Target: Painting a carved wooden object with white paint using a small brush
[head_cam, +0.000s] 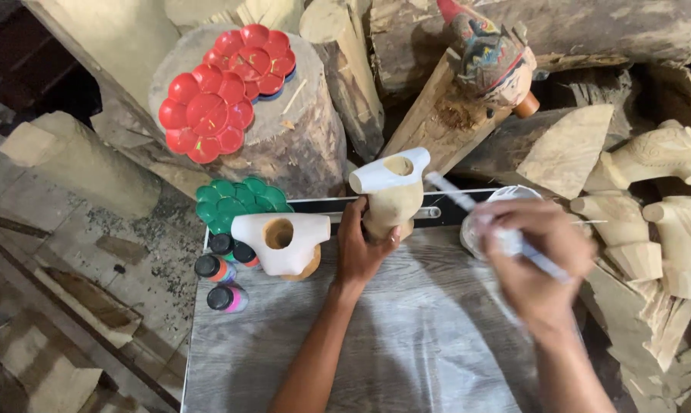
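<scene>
The torso [391, 195], a carved wooden bust with a white-painted top and bare lower half, stood upright on the far edge of the board [406, 329], just in front of the black rail. Its long axis ran vertical, base on the board, and the neck hole faced up toward the camera. The shoulder bar lay crosswise, roughly left to right, tilted a little upward on the right side.

The left hand [360, 248] wrapped the bare lower half, thumb on one side and fingers curled round the other, palm against the wood. The right hand [533, 264] pinched a brush [483, 218] between thumb and fingers, pen fashion; the hand was blurred, and the tip pointed toward the torso's right shoulder, close to it, though contact could not be told.

To do this stroke well, it seemed wise to keep the left grip low on unpainted wood, away from the wet white, and to turn the piece rather than stretch the brush hand. Short strokes along the shoulder would likely cover evenly.

A second torso [280, 241], also white on top, stood just left of the left hand. Beyond it lay a green palette [234, 203] and paint bottles [223, 271], and red palettes [223, 92] sat on a stump [307, 130]. A white cup [510, 200] sat behind the right hand.
</scene>
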